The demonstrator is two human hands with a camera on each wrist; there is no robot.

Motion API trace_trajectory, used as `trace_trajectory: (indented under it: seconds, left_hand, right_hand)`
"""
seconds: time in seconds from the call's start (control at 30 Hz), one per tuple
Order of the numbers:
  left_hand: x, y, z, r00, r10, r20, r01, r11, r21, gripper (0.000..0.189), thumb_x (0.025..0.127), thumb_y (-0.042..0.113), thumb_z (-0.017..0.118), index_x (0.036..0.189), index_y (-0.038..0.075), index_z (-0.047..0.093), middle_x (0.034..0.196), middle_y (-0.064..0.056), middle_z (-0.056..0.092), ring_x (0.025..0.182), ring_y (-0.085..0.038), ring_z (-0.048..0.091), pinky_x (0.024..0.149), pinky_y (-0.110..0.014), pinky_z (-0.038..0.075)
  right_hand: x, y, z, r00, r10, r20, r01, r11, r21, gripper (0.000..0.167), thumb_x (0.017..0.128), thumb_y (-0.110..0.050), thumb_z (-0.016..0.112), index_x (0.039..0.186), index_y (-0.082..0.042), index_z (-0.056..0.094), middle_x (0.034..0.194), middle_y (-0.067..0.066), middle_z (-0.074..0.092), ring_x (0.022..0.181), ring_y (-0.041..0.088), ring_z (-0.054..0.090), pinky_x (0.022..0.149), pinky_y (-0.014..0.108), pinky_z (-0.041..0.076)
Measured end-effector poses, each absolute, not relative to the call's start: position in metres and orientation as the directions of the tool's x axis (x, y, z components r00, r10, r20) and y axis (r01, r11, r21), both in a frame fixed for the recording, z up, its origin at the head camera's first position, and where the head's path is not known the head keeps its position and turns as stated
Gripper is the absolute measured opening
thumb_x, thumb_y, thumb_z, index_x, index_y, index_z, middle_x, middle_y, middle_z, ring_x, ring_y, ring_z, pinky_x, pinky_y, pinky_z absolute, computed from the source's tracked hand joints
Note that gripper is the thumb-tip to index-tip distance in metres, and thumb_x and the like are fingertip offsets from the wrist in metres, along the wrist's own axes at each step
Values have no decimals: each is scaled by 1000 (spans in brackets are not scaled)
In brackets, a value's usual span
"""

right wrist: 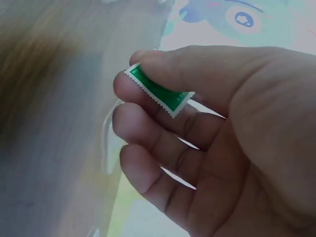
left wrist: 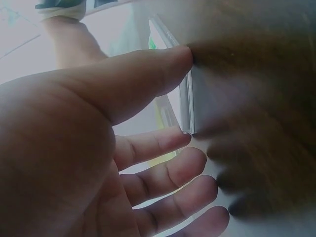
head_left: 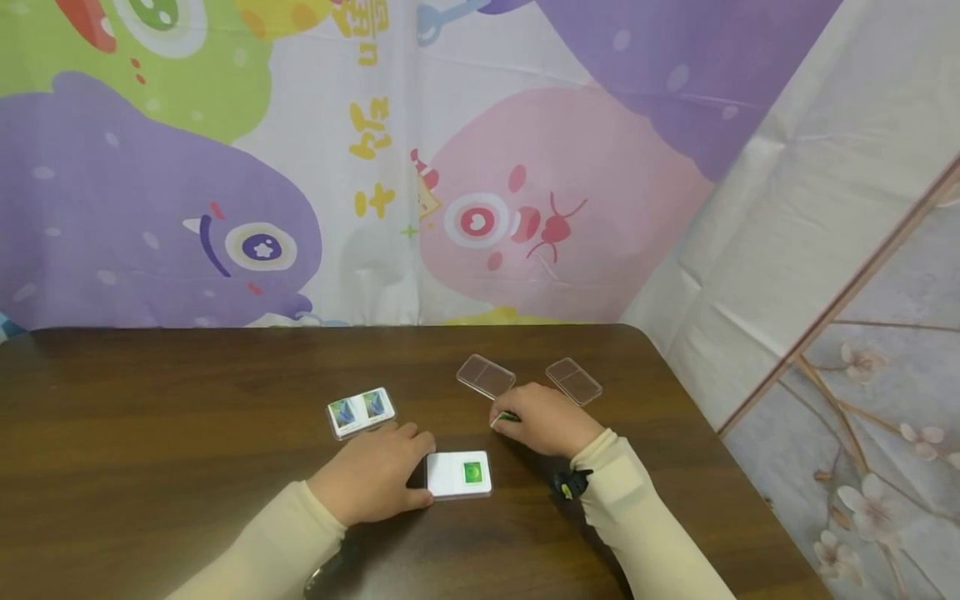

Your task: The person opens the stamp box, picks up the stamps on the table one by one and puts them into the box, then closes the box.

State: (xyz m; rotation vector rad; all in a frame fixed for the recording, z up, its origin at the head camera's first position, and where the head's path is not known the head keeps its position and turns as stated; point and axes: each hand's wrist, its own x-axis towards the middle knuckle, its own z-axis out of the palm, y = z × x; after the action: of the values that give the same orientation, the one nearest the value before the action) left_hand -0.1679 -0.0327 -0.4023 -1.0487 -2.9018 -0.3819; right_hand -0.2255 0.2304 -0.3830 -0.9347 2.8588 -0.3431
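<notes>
Right grip on stamp over brown table, cartoon backdrop beyond.

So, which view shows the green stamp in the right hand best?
Right wrist: the held green stamp appears large, its toothed edge visible. The head view shows a small sliver; the left wrist view shows none.

Cartoon-monster backdrop behind a dark wood-grain table, floral panel at right.
</notes>
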Motion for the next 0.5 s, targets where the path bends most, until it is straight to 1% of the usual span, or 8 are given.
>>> trace_trajectory:
  seconds: [0.1, 0.2, 0.27, 0.4, 0.5]
  left_hand:
    - [-168, -33, -402, -773, 625, 109, 631, 742, 224, 52, 76, 41, 90, 110, 10, 66, 92, -2, 61, 80, -20, 60, 65, -40, 53]
    - [-169, -34, -402, -771, 627, 110, 634, 739, 230, 51, 76, 41, 90, 110, 9, 67, 92, -2, 62, 80, -20, 60, 66, -40, 53]
    - [-169, -34, -402, -768, 631, 115, 638, 734, 232, 51, 77, 41, 90, 110, 9, 67, 92, -1, 62, 81, -20, 60, 66, -40, 53]
    - [-169, -35, -402, -765, 633, 121, 642, 731, 232, 50, 76, 41, 90, 108, 10, 67, 92, -1, 61, 80, -20, 60, 66, -40, 52]
    - [-169, -34, -402, -768, 631, 114, 638, 734, 234, 52, 76, 41, 90, 110, 10, 67, 92, -1, 61, 81, -20, 60, 66, -40, 52]
  right_hand:
    - [-223, 226, -377, -794, -607, -29, -579, 771, -264, 10, 101, -19, 68, 103, -16, 77, 104, -5, 75, 97, 13, 70, 88, 38, 56]
    - [-219, 220, -371, -777, -629, -34, -593, 749, -296, 12, 101, -15, 66, 106, -16, 77, 108, -4, 74, 102, 14, 69, 90, 38, 56]
    - [-217, 214, -369, -754, -656, -29, -617, 723, -311, 14, 101, -12, 65, 107, -15, 77, 109, -4, 74, 103, 13, 68, 91, 37, 55]
    - [-212, 203, -366, -701, -713, -16, -669, 664, -335, 16, 102, -10, 64, 107, -15, 78, 106, -4, 71, 98, 10, 66, 88, 32, 54]
    - [-209, 194, -365, -680, -733, -15, -685, 642, -346, 17, 102, -9, 63, 107, -15, 78, 104, -4, 69, 95, 9, 63, 85, 30, 53]
